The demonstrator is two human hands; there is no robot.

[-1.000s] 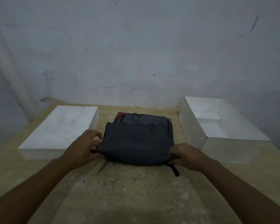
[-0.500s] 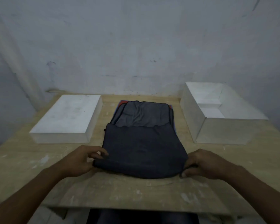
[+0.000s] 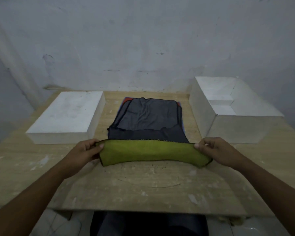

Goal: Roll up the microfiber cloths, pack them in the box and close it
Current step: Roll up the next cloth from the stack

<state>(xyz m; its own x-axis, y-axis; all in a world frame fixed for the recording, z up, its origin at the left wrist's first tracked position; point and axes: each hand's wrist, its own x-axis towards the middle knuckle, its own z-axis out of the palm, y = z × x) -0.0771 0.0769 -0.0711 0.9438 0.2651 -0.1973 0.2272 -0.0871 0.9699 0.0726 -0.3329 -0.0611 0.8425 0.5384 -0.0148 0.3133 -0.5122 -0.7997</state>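
A dark grey microfiber cloth (image 3: 148, 135) with a yellow-green underside (image 3: 152, 153) lies at the table's middle, its near edge turned up and over. My left hand (image 3: 84, 150) pinches the folded edge's left end and my right hand (image 3: 216, 150) pinches its right end. Behind it a stack of cloths (image 3: 149, 114) lies flat, grey on top, with red and blue edges showing underneath. The open white box (image 3: 201, 109) stands at the right. Its white lid (image 3: 66, 116) lies at the left.
The wooden table (image 3: 143, 186) is scuffed and dusty, and its near edge sits just below my forearms. A grey wall rises right behind the table. My legs show under the table's front edge.
I pulled the top cloth toward me off the stack. Its near edge is now folded over, showing the yellow-green side. The view has tilted down.
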